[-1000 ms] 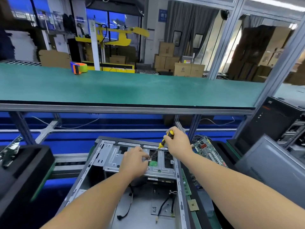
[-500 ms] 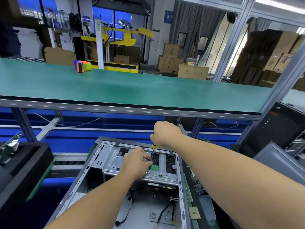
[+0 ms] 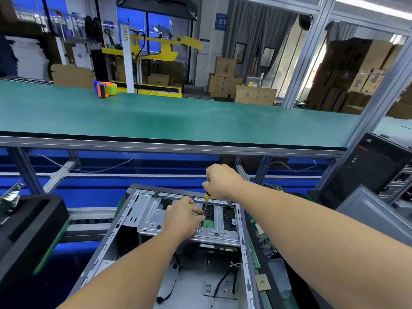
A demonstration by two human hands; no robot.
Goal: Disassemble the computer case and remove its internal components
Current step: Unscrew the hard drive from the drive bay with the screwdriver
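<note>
Computer case (image 3: 133, 221) unlabelled; right hand (image 3: 219, 181) grips screwdriver (image 3: 207, 200), left hand (image 3: 181, 217) pinches its tip.

Screwdriver (image 3: 207, 200): handle mostly hidden inside the right hand (image 3: 219, 181); tip concealed behind the left hand (image 3: 182, 217), so the screw it met could not be seen. Drive cage (image 3: 153, 216): middle covered by that hand. Computer case (image 3: 124, 221): near end cut off by the bottom edge. Black tower (image 3: 370, 168): cropped at the right edge. Circuit board (image 3: 264, 240): partly under the right forearm, parts too small to identify.
</note>
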